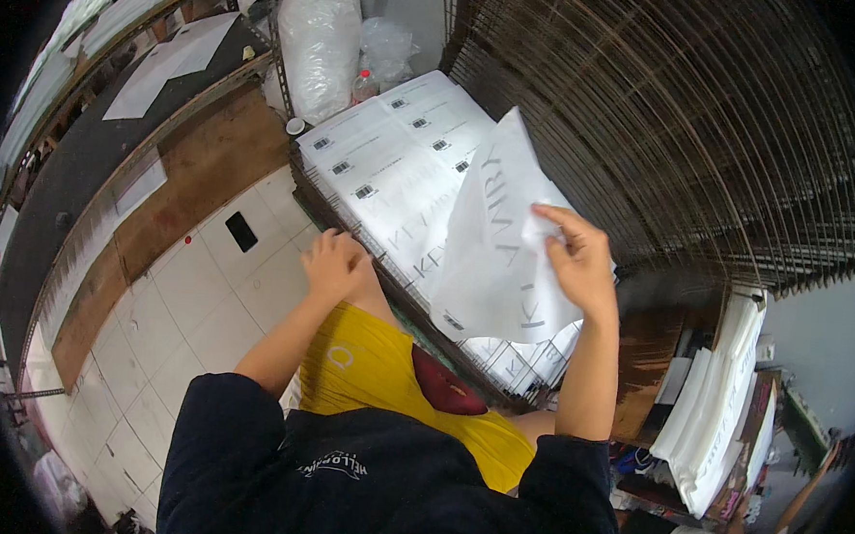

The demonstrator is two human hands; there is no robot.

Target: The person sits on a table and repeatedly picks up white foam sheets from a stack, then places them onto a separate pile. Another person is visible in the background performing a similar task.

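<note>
My right hand point(582, 261) pinches a thin white sheet point(492, 241) with grey printing between thumb and fingers. The sheet is lifted and bent, one corner pointing up and away; whether it is paper or a flat plastic bag I cannot tell. Beneath it, more white printed sheets point(394, 159) lie side by side on a wire rack point(352, 239), with small dark marks and grey lettering. The lifted sheet hides part of them. My left hand point(336, 264) rests on my knee beside the rack's near-left edge, holding nothing, its fingers apart and slightly bent.
Tall stacked wire racks point(687, 116) rise at the far right. A long dark table point(94, 172) curves along the left, with a phone point(241, 231) on the tiled floor point(194, 293). A bottle point(364, 88), a cup point(297, 126) and a large plastic sack point(318, 44) stand behind the sheets.
</note>
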